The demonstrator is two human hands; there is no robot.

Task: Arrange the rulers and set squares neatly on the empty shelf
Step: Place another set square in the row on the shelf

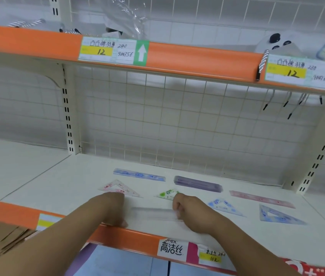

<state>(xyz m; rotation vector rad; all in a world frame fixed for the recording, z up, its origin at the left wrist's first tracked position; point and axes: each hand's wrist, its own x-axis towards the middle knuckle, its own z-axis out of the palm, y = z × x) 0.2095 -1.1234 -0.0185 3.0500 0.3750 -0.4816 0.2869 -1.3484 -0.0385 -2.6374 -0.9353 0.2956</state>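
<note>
On the white shelf my left hand and my right hand each grip one end of a pale, blurred ruler lying flat near the front edge. Behind my left hand lies a pink set square; a green set square sits just beyond my right hand. Further back rest a blue ruler and a purple ruler stack. To the right lie a pink ruler and two blue set squares.
An orange-edged upper shelf with price labels overhangs the space. A wire grid back panel closes the rear. Slotted uprights stand at left and right. Brown cardboard lies lower left.
</note>
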